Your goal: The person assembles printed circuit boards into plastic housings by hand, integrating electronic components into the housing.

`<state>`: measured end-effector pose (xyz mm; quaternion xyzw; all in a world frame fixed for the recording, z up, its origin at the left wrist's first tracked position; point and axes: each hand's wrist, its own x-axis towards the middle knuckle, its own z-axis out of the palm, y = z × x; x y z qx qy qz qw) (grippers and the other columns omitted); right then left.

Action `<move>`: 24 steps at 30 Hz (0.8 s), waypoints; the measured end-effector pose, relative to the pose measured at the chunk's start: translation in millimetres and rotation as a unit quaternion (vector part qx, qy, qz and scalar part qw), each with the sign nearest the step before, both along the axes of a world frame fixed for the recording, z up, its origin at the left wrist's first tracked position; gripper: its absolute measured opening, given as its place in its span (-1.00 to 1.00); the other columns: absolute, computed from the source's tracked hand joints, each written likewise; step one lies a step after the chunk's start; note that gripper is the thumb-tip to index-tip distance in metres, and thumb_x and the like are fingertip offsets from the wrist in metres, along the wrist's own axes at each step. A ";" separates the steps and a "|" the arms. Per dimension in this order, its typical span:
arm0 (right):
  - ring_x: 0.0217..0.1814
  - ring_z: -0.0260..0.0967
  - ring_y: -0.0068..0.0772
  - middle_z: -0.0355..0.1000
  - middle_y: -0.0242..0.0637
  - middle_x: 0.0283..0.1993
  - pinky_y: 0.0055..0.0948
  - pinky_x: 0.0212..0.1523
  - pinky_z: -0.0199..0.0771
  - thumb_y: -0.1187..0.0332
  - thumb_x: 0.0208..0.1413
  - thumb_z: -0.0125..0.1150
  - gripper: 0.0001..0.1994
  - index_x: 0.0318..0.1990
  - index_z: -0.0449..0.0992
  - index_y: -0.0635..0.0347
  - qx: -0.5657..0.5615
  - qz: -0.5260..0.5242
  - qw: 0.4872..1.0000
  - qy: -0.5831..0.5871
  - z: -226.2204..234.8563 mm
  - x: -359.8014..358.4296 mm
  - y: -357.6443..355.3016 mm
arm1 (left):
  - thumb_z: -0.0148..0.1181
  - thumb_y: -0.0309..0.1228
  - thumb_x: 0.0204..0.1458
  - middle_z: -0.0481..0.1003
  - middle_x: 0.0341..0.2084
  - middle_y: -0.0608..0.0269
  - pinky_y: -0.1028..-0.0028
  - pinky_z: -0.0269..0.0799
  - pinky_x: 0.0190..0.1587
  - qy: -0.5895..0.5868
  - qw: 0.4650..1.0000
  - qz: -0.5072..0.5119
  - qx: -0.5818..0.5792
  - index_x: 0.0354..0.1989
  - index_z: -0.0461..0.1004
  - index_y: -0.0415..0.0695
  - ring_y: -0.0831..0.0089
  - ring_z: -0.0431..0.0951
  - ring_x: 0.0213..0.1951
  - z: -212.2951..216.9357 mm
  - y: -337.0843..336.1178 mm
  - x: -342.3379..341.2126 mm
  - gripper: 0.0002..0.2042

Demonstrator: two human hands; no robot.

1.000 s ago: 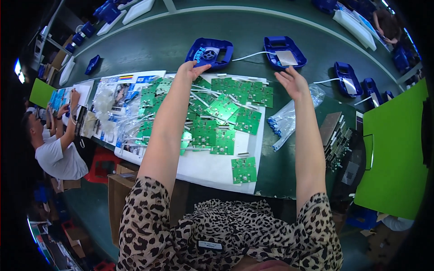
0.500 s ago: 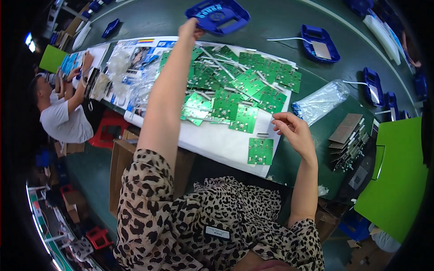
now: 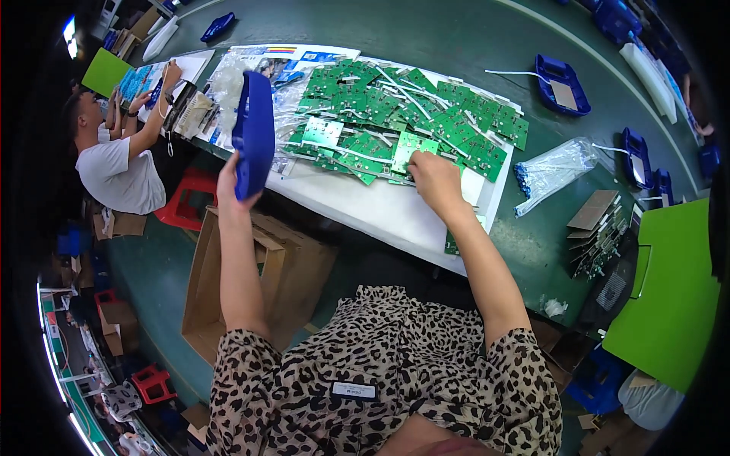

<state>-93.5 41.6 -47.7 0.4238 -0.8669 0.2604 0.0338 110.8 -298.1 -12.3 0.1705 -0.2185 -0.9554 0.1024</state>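
In my left hand [image 3: 231, 187] is a blue plastic housing [image 3: 257, 133], held up on edge over the near left side of the table, fingers wrapped round its lower end. My right hand [image 3: 439, 181] is closed, fingertips pinching the near edge of a green circuit board [image 3: 409, 144] in the pile. Many more green circuit boards [image 3: 350, 99] with white connector strips lie heaped around it on a white sheet [image 3: 342, 190]. My right forearm partly covers a lone board [image 3: 451, 244] by the sheet's near edge.
Clear plastic bags [image 3: 228, 83] lie left of the boards. On the right are a bag of blue-ended parts [image 3: 559, 167], a blue housing with a white cable [image 3: 563, 91], stacked boards [image 3: 597, 228] and a green panel [image 3: 669, 296]. A cardboard box [image 3: 281, 266] stands below; a co-worker [image 3: 122, 167] sits left.
My left hand has brought the blue housing from the far side back toward me and turned it on edge. My right hand has moved left onto the boards and closed. The view has shifted slightly.
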 end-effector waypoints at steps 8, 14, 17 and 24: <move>-0.39 0.43 -0.41 0.44 -0.18 -0.40 -0.48 -0.31 0.47 0.52 0.06 0.04 -0.90 -0.25 0.37 0.29 -0.536 0.063 0.623 -0.566 46.9 16.8 41.5 | -0.04 -0.73 -0.06 0.38 -0.45 0.23 0.39 0.32 -0.05 -0.056 0.945 -0.029 -0.321 -0.27 0.40 -0.31 0.13 0.46 -0.13 37.3 164.0 -41.9 -0.82; -0.33 0.43 -0.36 0.44 -0.18 -0.32 -0.40 -0.26 0.46 0.53 0.03 0.06 -0.86 -0.22 0.37 0.30 -0.537 0.077 0.595 -0.593 42.2 48.5 75.3 | -0.16 -0.30 0.14 0.41 -0.25 -0.27 0.42 0.52 -0.26 0.105 0.931 -0.276 0.216 -0.02 0.23 -0.38 0.27 0.55 -0.30 44.4 224.0 -90.1 -0.62; -0.16 0.38 -0.41 0.42 -0.22 -0.17 -0.42 -0.11 0.41 0.45 0.05 0.06 -0.85 -0.29 0.50 0.33 -0.421 0.014 0.736 -0.530 44.3 35.8 113.3 | -0.12 -0.30 0.13 0.45 -0.28 -0.19 0.45 0.55 -0.38 -0.021 0.957 -0.277 0.085 -0.06 0.28 -0.34 0.31 0.56 -0.38 41.6 234.8 -102.8 -0.66; -0.10 0.33 -0.49 0.42 -0.24 -0.17 -0.51 -0.06 0.29 0.48 -0.06 0.16 -0.88 -0.37 0.51 0.36 -0.371 -0.078 0.803 -0.460 57.6 29.9 138.0 | 0.06 -0.28 0.05 0.49 -0.30 0.21 0.51 0.49 -0.30 -0.086 0.962 -0.225 -0.131 -0.13 0.37 -0.19 0.48 0.54 -0.36 35.0 254.7 -112.3 -0.72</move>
